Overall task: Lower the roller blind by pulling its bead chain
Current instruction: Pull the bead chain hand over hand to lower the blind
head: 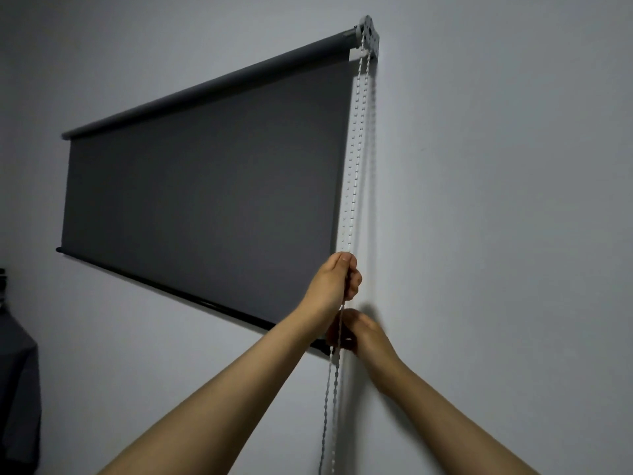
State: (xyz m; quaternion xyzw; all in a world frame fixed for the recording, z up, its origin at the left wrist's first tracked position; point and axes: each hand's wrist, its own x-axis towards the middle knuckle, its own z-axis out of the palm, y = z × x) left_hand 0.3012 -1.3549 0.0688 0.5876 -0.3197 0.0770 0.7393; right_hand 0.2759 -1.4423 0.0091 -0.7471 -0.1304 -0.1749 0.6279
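Observation:
A dark grey roller blind (205, 186) hangs on a pale wall, unrolled partway, its black bottom bar (164, 286) slanting down to the right. The white bead chain (356, 149) drops in two strands from the bracket (369, 34) at the blind's upper right end. My left hand (337, 281) is closed around the chain, just right of the blind's edge. Directly below it my right hand (359, 332) is blurred, fingers curled at the same chain by the bar's right end. The chain continues down past both hands to the frame's bottom.
Bare pale wall (496, 200) fills the right side and the area under the blind. A dark garment (17, 389) hangs at the far left edge, below a small dark fixture.

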